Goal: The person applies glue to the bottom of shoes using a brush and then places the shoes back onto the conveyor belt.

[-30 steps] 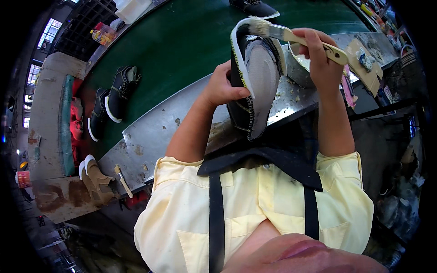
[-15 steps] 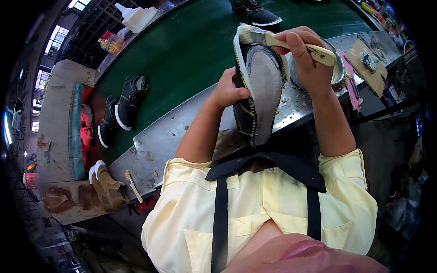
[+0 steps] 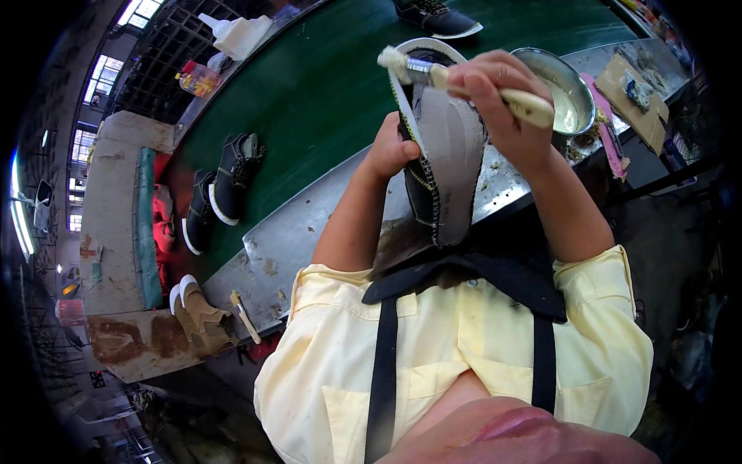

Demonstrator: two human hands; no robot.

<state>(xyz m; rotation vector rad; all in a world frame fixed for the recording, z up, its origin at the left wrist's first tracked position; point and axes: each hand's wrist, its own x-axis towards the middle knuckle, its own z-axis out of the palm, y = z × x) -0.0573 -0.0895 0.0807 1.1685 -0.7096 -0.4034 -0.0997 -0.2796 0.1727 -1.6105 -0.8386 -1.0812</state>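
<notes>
My left hand point(image 3: 389, 147) grips the side of a black shoe point(image 3: 450, 158), thumb on its edge, its grey underside turned up toward me. Yellow stitching and a white band run along the shoe's rim. In my right hand point(image 3: 506, 97) is a paintbrush point(image 3: 529, 107) with a cream handle, fingers wrapped round it. The pale, clotted bristles lie over the left rim near the shoe's far end. A metal bowl point(image 3: 586, 116) with pale liquid stands just beyond my right hand, partly hidden by it.
A metal ledge point(image 3: 297, 224) borders the green belt point(image 3: 309, 116). Dark shoes point(image 3: 230, 174) sit on the belt at left, another shoe point(image 3: 440, 19) at the far side. Tan boots point(image 3: 202, 317) and a second brush point(image 3: 246, 317) lie lower left. Cardboard point(image 3: 630, 100) and a pink strip point(image 3: 610, 135) lie right.
The brush has moved left across the shoe, from inside the far end to the left rim. More of the bowl shows now. The left hand keeps its grip on the shoe.
</notes>
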